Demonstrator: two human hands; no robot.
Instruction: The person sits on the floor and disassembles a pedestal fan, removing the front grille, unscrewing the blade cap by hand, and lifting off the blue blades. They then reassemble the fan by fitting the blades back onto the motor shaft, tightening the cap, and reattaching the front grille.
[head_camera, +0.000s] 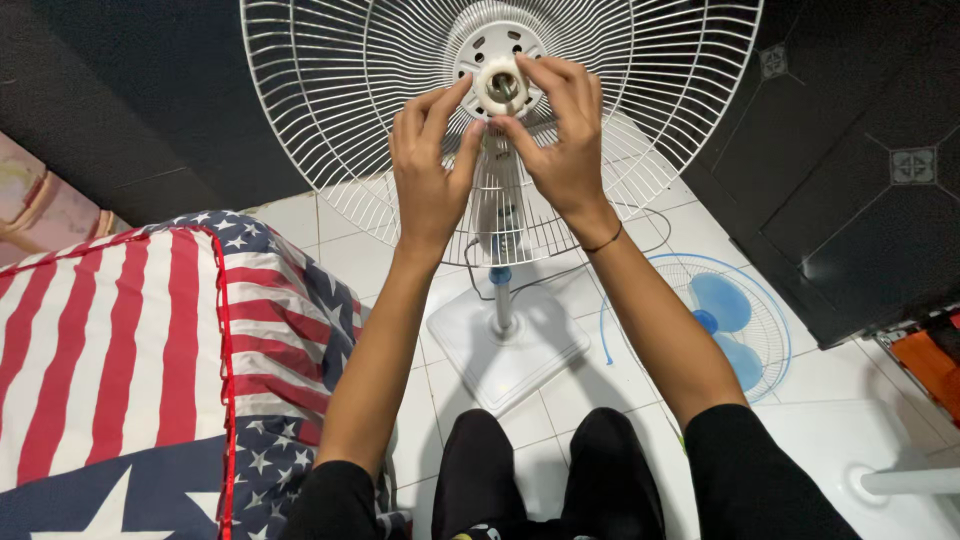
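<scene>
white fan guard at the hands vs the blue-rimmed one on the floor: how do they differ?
The white guard is mounted upright on the stand fan; the blue-rimmed guard lies flat on the tiles, detached. The white guard shows no blades, while blue blades sit inside the blue-rimmed guard. The left hand and right hand grip the white guard's hub; nothing touches the blue-rimmed guard. Both are round wire grilles.

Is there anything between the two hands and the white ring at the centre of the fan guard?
Nothing visible. The left hand and right hand already have their fingertips on the ring at the hub of the guard.
</scene>
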